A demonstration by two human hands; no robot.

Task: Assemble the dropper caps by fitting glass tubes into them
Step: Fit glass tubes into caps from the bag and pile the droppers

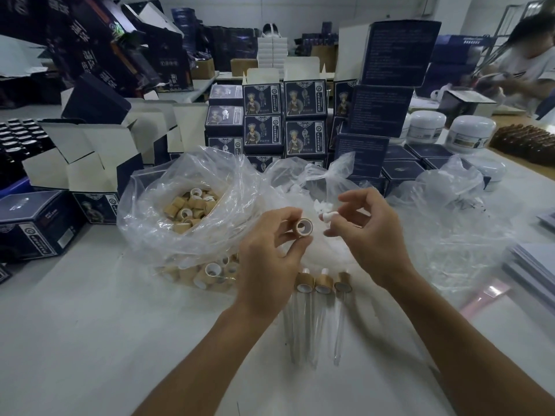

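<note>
Cap (304,227): wooden ring with a white lining, open end toward the camera, held above the table (90,340).
Left hand (270,250): thumb and fingertips curled round the cap, pinching its sides.
Right hand (369,226): just right of the cap, thumb and forefinger pinching a small white rubber bulb (327,217); other fingers loosely spread.
Finished droppers (322,285): three lie side by side below the cap, glass tubes (309,325) pointing toward the person.
Bag of caps (186,211): clear plastic, mouth open, left of the cap.
Bag of bulbs (315,181): behind the cap.
Dark boxes (288,115): stacked beyond both bags.
Open room: bare table below and left of the cap.
</note>
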